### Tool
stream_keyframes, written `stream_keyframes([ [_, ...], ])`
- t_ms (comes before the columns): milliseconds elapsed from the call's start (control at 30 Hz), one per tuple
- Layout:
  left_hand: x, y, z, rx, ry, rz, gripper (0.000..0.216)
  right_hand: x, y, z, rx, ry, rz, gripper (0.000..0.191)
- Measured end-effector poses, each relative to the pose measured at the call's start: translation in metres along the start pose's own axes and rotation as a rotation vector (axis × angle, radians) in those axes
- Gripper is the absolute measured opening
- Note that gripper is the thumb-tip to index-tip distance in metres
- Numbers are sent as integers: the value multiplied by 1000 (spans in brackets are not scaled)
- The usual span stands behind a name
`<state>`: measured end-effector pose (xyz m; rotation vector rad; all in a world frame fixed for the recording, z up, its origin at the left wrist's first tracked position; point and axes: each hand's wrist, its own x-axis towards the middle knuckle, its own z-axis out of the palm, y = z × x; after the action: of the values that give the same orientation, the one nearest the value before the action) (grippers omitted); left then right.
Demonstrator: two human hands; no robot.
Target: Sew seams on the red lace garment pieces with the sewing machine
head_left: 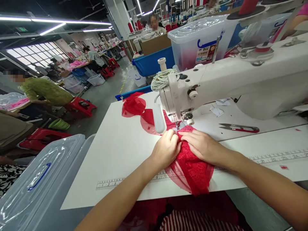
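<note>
A piece of red lace fabric (196,165) with sheer mesh lies under the needle of a white sewing machine (216,80) and hangs slightly over the table's front edge. My left hand (167,147) is closed, gripping the fabric's left edge just in front of the presser foot (177,125). On the other side, my right hand (203,146) rests on the lace with fingers stretched out and close together, pressing it flat beside the needle. More red mesh (133,104) lies behind the machine head, partly hidden by it.
Thread snips (239,128) lie on the machine bed to the right. A printed ruler (115,183) runs along the white table (96,160). A lidded plastic box (43,173) stands at the left, another box (202,41) behind the machine. Several people sit at other stations.
</note>
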<state>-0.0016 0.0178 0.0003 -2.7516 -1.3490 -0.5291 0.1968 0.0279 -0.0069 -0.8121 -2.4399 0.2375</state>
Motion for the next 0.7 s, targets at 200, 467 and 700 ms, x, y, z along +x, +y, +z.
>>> stream_keyframes([
  [200, -7, 4, -4, 165, 7, 102, 33, 2, -2, -3, 16, -1, 10, 41],
  [467, -8, 4, -2, 323, 13, 149, 39, 2, -4, -2, -7, -8, 39, 40],
  [700, -5, 4, -1, 281, 15, 93, 26, 1, -4, -1, -54, -25, 85, 37],
])
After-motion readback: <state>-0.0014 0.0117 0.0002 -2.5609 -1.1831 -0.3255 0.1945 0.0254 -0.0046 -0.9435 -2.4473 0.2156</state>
